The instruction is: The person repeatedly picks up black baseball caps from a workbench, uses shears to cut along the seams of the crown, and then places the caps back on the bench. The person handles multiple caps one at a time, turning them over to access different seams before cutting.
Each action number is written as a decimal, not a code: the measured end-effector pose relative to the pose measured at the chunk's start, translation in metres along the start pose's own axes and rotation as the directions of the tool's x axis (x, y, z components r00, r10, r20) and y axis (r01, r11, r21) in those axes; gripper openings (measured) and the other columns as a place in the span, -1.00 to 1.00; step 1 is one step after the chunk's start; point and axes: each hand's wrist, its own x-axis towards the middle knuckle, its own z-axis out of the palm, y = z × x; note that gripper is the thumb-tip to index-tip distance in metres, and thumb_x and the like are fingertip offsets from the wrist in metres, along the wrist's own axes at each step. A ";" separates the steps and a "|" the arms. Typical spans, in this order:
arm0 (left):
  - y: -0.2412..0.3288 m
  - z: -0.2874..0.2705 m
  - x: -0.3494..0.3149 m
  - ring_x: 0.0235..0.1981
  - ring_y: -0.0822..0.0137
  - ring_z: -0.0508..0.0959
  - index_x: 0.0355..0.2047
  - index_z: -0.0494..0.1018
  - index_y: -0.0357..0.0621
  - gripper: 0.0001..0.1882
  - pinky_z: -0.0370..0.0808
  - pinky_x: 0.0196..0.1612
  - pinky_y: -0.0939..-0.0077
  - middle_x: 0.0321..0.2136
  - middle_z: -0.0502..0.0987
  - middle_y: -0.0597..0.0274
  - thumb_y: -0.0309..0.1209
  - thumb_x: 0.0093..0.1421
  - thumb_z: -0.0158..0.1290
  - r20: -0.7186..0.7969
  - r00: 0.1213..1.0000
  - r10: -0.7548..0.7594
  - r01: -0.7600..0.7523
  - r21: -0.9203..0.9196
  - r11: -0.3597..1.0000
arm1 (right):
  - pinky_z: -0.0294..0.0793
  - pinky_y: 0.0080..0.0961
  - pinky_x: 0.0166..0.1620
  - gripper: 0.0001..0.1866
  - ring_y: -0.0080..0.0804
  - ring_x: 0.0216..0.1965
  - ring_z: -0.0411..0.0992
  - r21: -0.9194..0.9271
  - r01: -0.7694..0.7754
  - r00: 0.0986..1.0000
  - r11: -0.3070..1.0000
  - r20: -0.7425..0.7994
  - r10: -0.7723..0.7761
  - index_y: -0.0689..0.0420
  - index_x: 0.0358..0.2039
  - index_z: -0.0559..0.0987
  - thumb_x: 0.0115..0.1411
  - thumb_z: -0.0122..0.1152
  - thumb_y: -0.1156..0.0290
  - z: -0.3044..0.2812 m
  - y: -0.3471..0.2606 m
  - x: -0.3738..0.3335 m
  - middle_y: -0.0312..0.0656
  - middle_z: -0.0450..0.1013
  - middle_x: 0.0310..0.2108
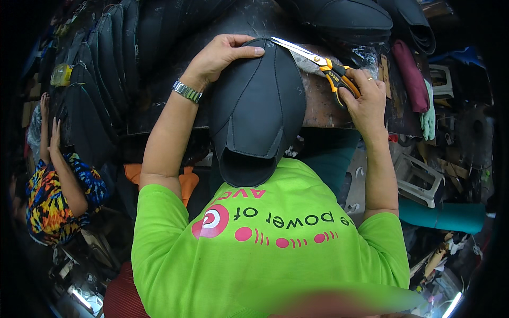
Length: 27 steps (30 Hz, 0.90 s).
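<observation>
A black stitched cover (257, 100), smooth and leather-like, lies before me with its far end on the table and an opening at its near end. My left hand (222, 57) grips its far edge, thumb on top and fingers partly hidden beneath. In my right hand (367, 98) are scissors (319, 60) with black and orange handles, my fingers through the loops. Their blades point left, and the tips meet the cover's far rim by a seam near my left thumb. Whether the blades have material between them is too small to tell.
Several similar black covers (103, 63) stand in a row at the left, and more black pieces (344, 18) lie at the far right. A maroon roll (411, 77) rests on the table's right side. Another person's hands (53, 132) show at the left. Plastic stools (421, 180) stand at the right.
</observation>
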 end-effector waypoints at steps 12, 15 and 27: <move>0.002 -0.002 -0.003 -0.39 0.42 0.67 -0.08 0.61 -0.27 -0.64 0.62 -0.27 0.65 -0.31 0.68 0.12 -0.34 0.16 0.29 0.037 0.999 -0.036 0.036 0.012 0.999 | 0.25 -0.33 -0.15 -0.64 -0.27 -0.31 0.45 -0.134 0.151 0.979 0.979 -0.119 -0.168 0.04 -0.19 0.58 -0.05 0.42 0.39 0.004 0.007 0.007 -0.27 0.50 -0.31; 0.001 -0.002 -0.003 -0.39 0.43 0.66 -0.08 0.61 -0.27 -0.65 0.61 -0.26 0.66 -0.31 0.68 0.13 -0.35 0.16 0.29 0.042 0.999 -0.035 0.036 -0.017 0.999 | 0.24 -0.33 -0.15 -0.64 -0.27 -0.31 0.45 -0.086 0.141 0.985 0.986 -0.088 -0.149 0.05 -0.18 0.59 -0.05 0.43 0.39 0.002 0.006 0.009 -0.26 0.50 -0.31; 0.000 -0.006 -0.003 -0.32 0.53 0.65 -0.03 0.59 -0.23 -0.63 0.55 -0.14 0.73 -0.27 0.68 0.26 -0.33 0.19 0.26 0.062 0.997 -0.044 0.048 -0.064 0.997 | 0.23 -0.34 -0.20 -0.64 -0.24 -0.35 0.43 -0.026 0.073 0.994 0.997 -0.074 -0.074 0.09 -0.20 0.58 -0.06 0.41 0.41 0.008 -0.005 0.005 -0.22 0.51 -0.31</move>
